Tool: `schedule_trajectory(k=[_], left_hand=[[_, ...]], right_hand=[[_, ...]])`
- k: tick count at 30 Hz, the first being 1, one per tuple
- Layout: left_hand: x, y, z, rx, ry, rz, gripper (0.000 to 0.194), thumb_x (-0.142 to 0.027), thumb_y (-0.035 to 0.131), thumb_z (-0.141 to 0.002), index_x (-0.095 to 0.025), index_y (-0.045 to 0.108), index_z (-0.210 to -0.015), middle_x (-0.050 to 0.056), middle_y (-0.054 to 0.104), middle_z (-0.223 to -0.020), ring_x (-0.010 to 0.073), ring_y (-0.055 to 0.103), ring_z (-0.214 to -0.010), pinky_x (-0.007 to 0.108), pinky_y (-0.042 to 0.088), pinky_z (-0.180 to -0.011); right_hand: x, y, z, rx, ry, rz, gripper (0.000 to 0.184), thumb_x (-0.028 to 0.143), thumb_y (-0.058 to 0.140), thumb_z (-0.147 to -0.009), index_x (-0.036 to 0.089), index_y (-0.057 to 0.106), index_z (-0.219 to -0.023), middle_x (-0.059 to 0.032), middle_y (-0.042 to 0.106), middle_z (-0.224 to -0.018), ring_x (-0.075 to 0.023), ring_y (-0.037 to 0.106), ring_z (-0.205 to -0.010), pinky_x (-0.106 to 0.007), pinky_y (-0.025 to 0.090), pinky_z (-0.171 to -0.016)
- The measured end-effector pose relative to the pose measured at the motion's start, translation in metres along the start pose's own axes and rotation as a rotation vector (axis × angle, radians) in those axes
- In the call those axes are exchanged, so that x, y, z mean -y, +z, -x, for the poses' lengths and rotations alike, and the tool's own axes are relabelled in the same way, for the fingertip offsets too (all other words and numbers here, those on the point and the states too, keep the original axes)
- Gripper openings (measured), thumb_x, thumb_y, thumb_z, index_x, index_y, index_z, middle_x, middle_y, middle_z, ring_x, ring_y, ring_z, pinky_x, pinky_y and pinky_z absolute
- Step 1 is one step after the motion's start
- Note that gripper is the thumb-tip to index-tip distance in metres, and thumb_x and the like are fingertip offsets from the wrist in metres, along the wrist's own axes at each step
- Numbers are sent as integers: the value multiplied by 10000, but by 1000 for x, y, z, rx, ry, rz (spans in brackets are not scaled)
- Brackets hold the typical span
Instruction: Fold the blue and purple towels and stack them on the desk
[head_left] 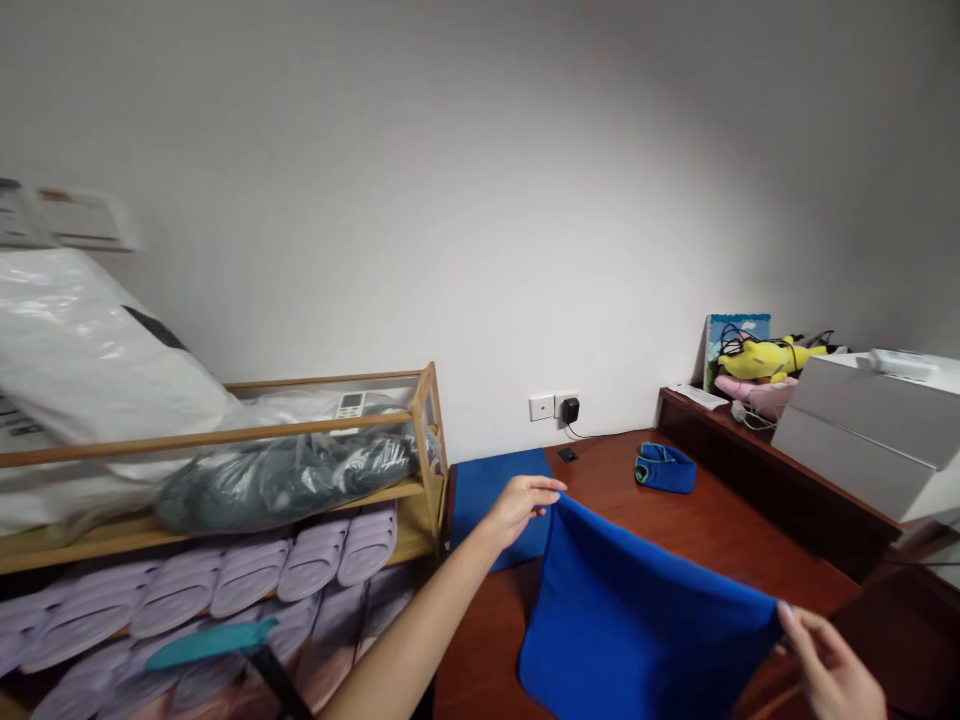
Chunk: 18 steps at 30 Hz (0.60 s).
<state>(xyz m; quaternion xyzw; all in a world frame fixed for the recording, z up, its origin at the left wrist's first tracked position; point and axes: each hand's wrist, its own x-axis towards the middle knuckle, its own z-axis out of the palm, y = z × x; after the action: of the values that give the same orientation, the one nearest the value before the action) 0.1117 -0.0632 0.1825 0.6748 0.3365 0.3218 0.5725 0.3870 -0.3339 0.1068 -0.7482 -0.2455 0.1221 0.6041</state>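
A bright blue cloth (637, 610) hangs stretched between my two hands above the reddish-brown desk. My left hand (517, 515) pinches its upper left corner, and my right hand (832, 665) grips the upper right corner near the frame's lower right. Between them the top edge sags slightly, and the cloth's lower part runs out of view. Beyond my left hand, another blue cloth (499, 490) lies flat at the desk's back left. Farther back on the right sits a rolled blue band (665, 468) with green edging.
Left of the desk (600, 470) stands a wooden rack (429, 450) with lilac slippers (304, 555) and plastic-wrapped bundles. A black plug (570, 410) is in the wall socket. On the raised ledge at right are a yellow plush toy (765, 358) and grey drawers (862, 430).
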Motion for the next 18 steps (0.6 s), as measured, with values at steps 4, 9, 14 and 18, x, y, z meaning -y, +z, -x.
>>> schedule_trajectory(k=[4,9,14,18], left_hand=[[-39,-5,34,-79,123,29,363,-336,755,-580,-161,709,-894,52,712,-846,176,621,-813,298,478,-752],[-72,-18,75,-208,276,-209,234,-327,713,-641,-185,723,-827,13,704,-752,172,608,-721,285,473,-693],[-93,-40,108,-306,408,-543,127,-291,674,-698,-206,726,-777,3,720,-755,173,629,-715,277,468,-696],[-101,-59,126,-266,414,-666,103,-287,674,-706,-214,722,-762,-5,724,-759,171,631,-711,265,457,-681]], right_hand=[[56,-15,-26,-92,-149,-120,538,581,687,-608,207,645,-993,-16,690,-775,-173,633,-753,-200,502,-624],[97,-20,-45,28,-243,-128,540,536,670,-672,241,638,-1123,-12,721,-859,-159,642,-837,-179,513,-678],[111,-9,-47,106,-298,-121,421,528,673,-671,224,708,-961,-19,725,-965,-166,643,-923,-190,508,-805],[121,0,-38,220,-319,-150,419,489,701,-651,222,702,-975,-27,729,-964,-190,656,-923,-229,531,-807]])
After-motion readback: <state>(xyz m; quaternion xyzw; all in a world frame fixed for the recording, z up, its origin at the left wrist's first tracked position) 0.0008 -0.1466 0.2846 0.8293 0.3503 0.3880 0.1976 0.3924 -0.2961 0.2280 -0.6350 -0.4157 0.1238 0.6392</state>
